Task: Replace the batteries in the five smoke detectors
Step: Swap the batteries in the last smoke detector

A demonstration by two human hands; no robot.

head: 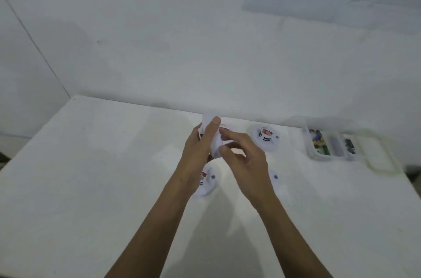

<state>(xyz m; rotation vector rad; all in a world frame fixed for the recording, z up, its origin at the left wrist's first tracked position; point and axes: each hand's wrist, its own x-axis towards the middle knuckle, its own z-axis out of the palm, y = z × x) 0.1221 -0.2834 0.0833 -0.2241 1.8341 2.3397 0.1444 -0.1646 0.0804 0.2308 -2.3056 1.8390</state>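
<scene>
Holding one smoke detector above the table, gripped in our left hand while our right hand pinches its edge, we seem to be opening it, so twisting the cover free likely comes next.

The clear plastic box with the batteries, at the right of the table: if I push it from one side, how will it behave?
The plastic box looks thin-walled and low, so it would probably slide, not tip. The white table seems smooth, so little should hold it back. Its lid lies open beside it, so a hard push may shake the loose batteries about.
</scene>
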